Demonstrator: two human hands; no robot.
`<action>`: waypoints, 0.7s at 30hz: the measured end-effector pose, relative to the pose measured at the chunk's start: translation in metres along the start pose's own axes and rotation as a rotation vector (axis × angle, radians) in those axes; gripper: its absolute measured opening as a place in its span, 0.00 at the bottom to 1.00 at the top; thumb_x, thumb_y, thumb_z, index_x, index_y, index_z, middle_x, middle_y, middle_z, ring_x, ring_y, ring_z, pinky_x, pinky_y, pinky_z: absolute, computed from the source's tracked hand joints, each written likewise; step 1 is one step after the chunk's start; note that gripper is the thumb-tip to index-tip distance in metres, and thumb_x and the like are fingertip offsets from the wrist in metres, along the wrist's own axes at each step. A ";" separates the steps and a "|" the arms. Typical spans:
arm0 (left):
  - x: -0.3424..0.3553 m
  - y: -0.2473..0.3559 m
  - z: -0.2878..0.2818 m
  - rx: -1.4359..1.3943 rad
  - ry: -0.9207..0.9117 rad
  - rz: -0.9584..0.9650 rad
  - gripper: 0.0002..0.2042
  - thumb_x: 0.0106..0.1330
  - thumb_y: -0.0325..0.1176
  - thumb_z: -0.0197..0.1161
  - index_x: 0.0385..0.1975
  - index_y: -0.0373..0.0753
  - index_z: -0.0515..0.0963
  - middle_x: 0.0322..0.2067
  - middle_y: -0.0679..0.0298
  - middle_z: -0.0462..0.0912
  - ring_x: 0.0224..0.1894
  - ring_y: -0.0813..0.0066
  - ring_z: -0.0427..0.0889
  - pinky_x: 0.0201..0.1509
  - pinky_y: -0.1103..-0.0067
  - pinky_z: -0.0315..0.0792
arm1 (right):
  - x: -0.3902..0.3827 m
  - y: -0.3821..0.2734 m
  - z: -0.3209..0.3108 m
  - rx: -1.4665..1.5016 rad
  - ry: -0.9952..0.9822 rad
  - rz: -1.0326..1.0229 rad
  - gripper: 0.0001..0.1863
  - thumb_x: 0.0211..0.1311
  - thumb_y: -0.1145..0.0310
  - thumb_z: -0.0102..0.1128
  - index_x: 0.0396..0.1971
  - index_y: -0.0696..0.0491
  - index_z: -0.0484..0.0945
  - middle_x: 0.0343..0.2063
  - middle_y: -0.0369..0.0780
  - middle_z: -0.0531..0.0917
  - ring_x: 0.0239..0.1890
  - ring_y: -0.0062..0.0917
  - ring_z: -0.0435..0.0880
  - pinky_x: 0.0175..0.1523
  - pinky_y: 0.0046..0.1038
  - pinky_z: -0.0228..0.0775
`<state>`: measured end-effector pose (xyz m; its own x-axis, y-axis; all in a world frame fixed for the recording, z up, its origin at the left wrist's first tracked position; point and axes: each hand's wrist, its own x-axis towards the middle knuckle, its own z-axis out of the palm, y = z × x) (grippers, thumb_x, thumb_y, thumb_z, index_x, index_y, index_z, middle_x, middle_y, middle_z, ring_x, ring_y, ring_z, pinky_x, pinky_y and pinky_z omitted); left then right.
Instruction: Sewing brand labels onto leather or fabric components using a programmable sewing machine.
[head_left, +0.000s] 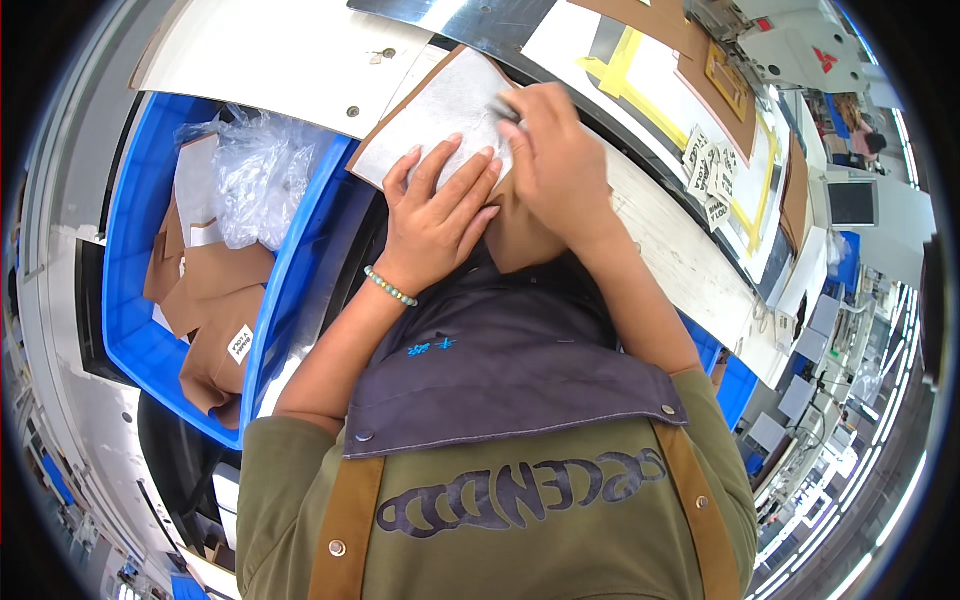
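Observation:
A brown panel with a white backing [440, 112] lies white side up in front of me, partly over my lap. My left hand [438, 205] rests flat on its near part, fingers stretched out, a beaded bracelet at the wrist. Closed in a pinch, my right hand [562, 165] holds a small dark object [503, 107] against the white face. Motion blurs that object, so its kind is unclear. Below my right hand, a brown flap [520, 235] hangs toward my dark apron [500, 340].
To my left stands a blue bin [285, 285] with brown pieces [225, 285] and clear plastic bags [262, 175]. A white worktop [680, 240] runs along the right, carrying a board with yellow tape [625, 70] and printed labels [712, 175]. A machine [800, 50] stands at the far right.

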<state>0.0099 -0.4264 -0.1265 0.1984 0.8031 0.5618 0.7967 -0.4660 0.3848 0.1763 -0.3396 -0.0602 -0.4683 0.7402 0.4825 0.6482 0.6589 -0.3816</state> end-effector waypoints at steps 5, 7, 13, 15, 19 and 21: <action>-0.002 0.000 -0.001 0.003 0.013 -0.006 0.23 0.66 0.37 0.70 0.61 0.45 0.83 0.65 0.67 0.81 0.73 0.60 0.72 0.77 0.59 0.52 | 0.009 -0.008 -0.020 0.028 -0.159 -0.032 0.13 0.66 0.71 0.63 0.49 0.54 0.81 0.43 0.38 0.83 0.35 0.35 0.88 0.35 0.34 0.80; -0.002 -0.002 0.001 -0.051 0.044 -0.021 0.23 0.65 0.36 0.71 0.61 0.46 0.84 0.65 0.66 0.81 0.72 0.59 0.72 0.77 0.58 0.53 | 0.006 -0.007 -0.016 0.007 -0.195 -0.059 0.14 0.66 0.71 0.64 0.50 0.55 0.82 0.43 0.38 0.83 0.35 0.35 0.88 0.35 0.33 0.80; -0.001 -0.003 0.004 0.002 0.047 0.004 0.21 0.65 0.38 0.71 0.59 0.47 0.84 0.65 0.66 0.80 0.72 0.62 0.73 0.75 0.59 0.55 | 0.007 -0.006 -0.010 -0.010 -0.228 -0.057 0.14 0.65 0.71 0.63 0.49 0.57 0.83 0.43 0.39 0.83 0.35 0.34 0.88 0.33 0.32 0.79; -0.002 -0.003 0.005 0.008 0.050 0.001 0.21 0.65 0.38 0.71 0.59 0.47 0.84 0.65 0.66 0.80 0.72 0.62 0.73 0.75 0.59 0.55 | 0.007 -0.007 -0.011 -0.032 -0.261 -0.049 0.15 0.63 0.72 0.63 0.49 0.58 0.83 0.43 0.40 0.83 0.36 0.34 0.88 0.33 0.32 0.79; -0.002 -0.002 0.006 -0.011 0.045 -0.023 0.23 0.63 0.36 0.73 0.60 0.46 0.84 0.65 0.67 0.81 0.72 0.60 0.72 0.77 0.60 0.52 | 0.008 -0.005 -0.011 -0.060 -0.262 -0.073 0.17 0.59 0.72 0.64 0.49 0.58 0.83 0.44 0.39 0.83 0.36 0.34 0.89 0.33 0.32 0.79; -0.002 -0.002 0.006 -0.010 0.046 -0.022 0.23 0.64 0.36 0.73 0.60 0.46 0.84 0.64 0.67 0.82 0.72 0.61 0.73 0.77 0.60 0.52 | 0.009 -0.004 -0.011 -0.068 -0.269 -0.073 0.19 0.55 0.72 0.65 0.49 0.58 0.83 0.44 0.39 0.83 0.36 0.34 0.89 0.33 0.32 0.80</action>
<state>0.0116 -0.4251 -0.1327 0.1536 0.7954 0.5863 0.7947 -0.4520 0.4051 0.1764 -0.3377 -0.0454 -0.6516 0.7063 0.2767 0.6416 0.7078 -0.2956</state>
